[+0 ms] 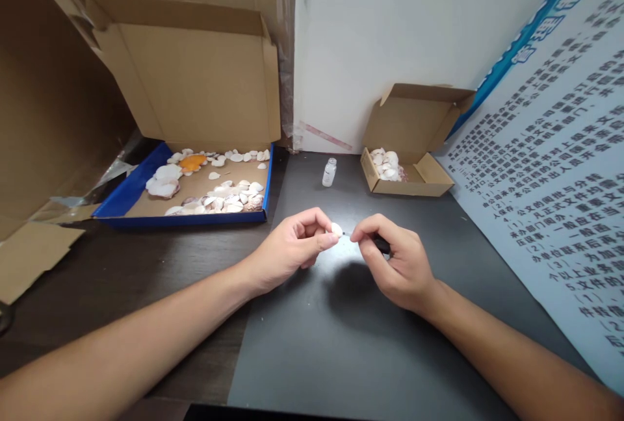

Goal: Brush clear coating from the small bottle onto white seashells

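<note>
A small white seashell (337, 230) is pinched between the thumb and fingertips of my left hand (295, 242). My right hand (396, 260) is closed round a thin tool with a black handle (381, 245); most of it is hidden by the fingers. Its fine dark tip points left and reaches the shell's edge, though I cannot tell if it touches. Both hands are over the dark grey mat (292, 356), facing each other. Beyond them a small glass bottle (329, 173) with a whitish label or content stands upright.
At the back left lies a blue-sided cardboard box (266, 206) with its lid raised, holding many shells and an orange one (193, 162). A smaller open cardboard box (414, 187) with shells stands back right. A printed sheet (550, 180) slopes along the right side.
</note>
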A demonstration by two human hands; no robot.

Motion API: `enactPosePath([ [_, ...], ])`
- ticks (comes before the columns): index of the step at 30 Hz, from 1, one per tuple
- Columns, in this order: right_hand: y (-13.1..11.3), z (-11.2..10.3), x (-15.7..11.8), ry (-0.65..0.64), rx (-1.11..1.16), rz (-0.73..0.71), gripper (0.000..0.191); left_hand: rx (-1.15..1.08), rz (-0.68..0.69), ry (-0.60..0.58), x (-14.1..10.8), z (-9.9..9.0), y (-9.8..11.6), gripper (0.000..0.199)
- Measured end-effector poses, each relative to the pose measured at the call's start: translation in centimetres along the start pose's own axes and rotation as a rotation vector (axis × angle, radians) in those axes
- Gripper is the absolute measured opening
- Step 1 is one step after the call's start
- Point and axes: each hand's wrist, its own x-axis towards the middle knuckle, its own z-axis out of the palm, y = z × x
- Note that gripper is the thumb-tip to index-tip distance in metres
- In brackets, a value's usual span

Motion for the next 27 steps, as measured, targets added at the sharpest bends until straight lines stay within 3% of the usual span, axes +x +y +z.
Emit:
enactPosePath([
  [9,-0.26,-0.19,-0.06,0.026,0.031,-0.040,0.019,0.002,0.005,0.023,0.06,0.05,0.05,0.024],
  [16,0.02,0.03,-0.31,0.044,0.081,0.020,0.017,-0.241,-0.146,-0.050,-0.37,0.17,0.61,0.019],
  [21,0.18,-0.02,-0.29,0.045,0.041,0.068,0.017,-0.315,-0.165,-0.044,-0.49,0.25,0.73,0.017],
  [27,0.01,-0.01,-0.31,0.052,0.058,-0.025,0.018,-0.364,-0.160,-0.043,-0.40,0.20,0.67,0.018],
])
